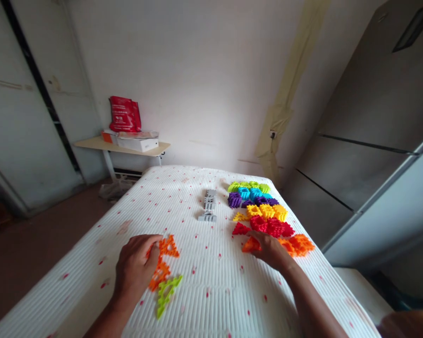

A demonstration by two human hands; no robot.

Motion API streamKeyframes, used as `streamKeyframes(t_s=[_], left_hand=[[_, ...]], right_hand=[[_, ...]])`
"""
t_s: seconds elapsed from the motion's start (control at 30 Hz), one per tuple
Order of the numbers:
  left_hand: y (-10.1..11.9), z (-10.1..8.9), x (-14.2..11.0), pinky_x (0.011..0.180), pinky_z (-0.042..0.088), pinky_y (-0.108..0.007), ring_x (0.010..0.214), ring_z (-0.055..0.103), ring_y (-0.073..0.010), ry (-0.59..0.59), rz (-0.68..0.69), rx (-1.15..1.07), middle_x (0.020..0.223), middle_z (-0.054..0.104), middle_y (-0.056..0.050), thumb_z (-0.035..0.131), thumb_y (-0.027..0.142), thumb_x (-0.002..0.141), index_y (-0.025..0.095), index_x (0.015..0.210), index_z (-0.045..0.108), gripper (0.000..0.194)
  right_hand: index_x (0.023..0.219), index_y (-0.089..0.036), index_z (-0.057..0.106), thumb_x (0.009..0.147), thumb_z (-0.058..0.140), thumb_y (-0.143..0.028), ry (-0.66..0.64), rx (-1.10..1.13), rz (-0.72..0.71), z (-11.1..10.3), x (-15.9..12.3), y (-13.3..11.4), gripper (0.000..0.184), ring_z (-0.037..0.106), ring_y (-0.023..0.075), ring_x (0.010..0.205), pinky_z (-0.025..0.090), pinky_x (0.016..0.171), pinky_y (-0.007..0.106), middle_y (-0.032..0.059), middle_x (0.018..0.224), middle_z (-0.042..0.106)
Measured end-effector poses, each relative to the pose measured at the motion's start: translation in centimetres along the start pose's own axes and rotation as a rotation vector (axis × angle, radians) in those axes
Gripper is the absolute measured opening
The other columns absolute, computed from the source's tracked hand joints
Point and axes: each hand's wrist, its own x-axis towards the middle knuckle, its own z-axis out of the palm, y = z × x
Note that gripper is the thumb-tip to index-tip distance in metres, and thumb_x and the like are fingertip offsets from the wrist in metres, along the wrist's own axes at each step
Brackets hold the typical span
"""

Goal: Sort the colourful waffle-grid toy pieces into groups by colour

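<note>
My left hand point(136, 268) rests on the white bed cover, its fingers curled onto joined orange triangle pieces point(164, 260). A light green triangle piece point(167, 292) lies attached just below them. My right hand point(270, 249) reaches to the right and pinches an orange triangle piece point(251, 245) at the near end of a row of sorted piles. The piles run away from me: orange point(299, 245), red point(270, 227), yellow point(264, 212), purple point(243, 201), blue point(250, 192) and green point(248, 186).
Grey pieces point(208, 205) lie in a short line mid-bed. The mattress point(204, 291) has a white ribbed cover with red specks. Beyond it stands a small table point(121, 146) with a red bag point(124, 114) and boxes. A tall grey fridge point(370, 126) stands at the right.
</note>
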Motion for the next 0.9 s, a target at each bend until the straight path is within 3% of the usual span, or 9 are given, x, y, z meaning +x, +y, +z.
streamKeyframes(t_s=[0.13,0.3,0.5,0.7,0.8,0.9], left_hand=[[-2.2,-0.9,0.0,0.084,0.047,-0.036,0.091,0.061,-0.0222,-0.159,-0.152,0.05,0.093,0.069,-0.004,0.044,0.026,0.077,0.021,0.089,0.065,0.025],[-3.6,-1.3,-0.9,0.091,0.044,-0.036,0.1,0.059,-0.0217,-0.342,-0.184,0.033,0.106,0.066,-0.004,0.047,0.034,0.077,0.023,0.1,0.065,0.031],[-0.4,-1.0,0.1,0.097,0.034,-0.045,0.115,0.049,-0.0255,-0.505,-0.102,0.183,0.121,0.061,-0.002,0.053,0.032,0.072,0.031,0.106,0.066,0.036],[2.4,-0.5,2.0,0.095,0.024,-0.051,0.106,0.053,-0.0252,-0.657,-0.01,0.252,0.106,0.067,-0.003,0.051,0.016,0.064,0.03,0.095,0.067,0.038],[2.7,-0.1,2.4,0.094,0.024,-0.051,0.099,0.056,-0.0247,-0.646,0.045,0.279,0.095,0.068,-0.004,0.049,0.014,0.067,0.027,0.084,0.067,0.029],[2.7,0.6,2.6,0.093,0.027,-0.048,0.092,0.058,-0.0238,-0.603,0.136,0.3,0.087,0.068,-0.005,0.046,0.016,0.073,0.025,0.078,0.067,0.023]], right_hand=[[0.122,-0.024,0.056,0.069,0.057,-0.014,0.001,-0.038,-0.026,0.1,-0.3,0.5,0.054,0.064,0.0252,0.094,0.052,0.077,0.035,0.0081,0.107,0.066],[0.136,-0.021,0.042,0.069,0.059,-0.015,0.084,-0.254,-0.055,-0.3,-1.6,-0.5,0.069,0.059,0.0286,0.106,0.049,0.085,0.042,0.0131,0.122,0.059],[0.126,-0.022,0.052,0.075,0.058,-0.016,0.217,-0.433,-0.187,-0.6,-1.8,-4.5,0.052,0.056,0.0284,0.106,0.044,0.086,0.045,0.0102,0.119,0.061],[0.12,-0.021,0.056,0.08,0.055,-0.017,0.352,-0.468,-0.148,-1.5,-0.8,-6.2,0.04,0.053,0.0296,0.105,0.038,0.088,0.048,0.0105,0.117,0.061],[0.112,-0.018,0.059,0.084,0.049,-0.018,0.308,-0.326,-0.294,-1.0,-0.8,-7.7,0.029,0.055,0.025,0.096,0.04,0.085,0.041,0.0106,0.106,0.064],[0.098,-0.019,0.062,0.086,0.045,-0.016,0.177,-0.201,-0.445,1.3,-1.0,-9.7,0.02,0.056,0.0191,0.081,0.042,0.075,0.033,0.0071,0.088,0.066]])
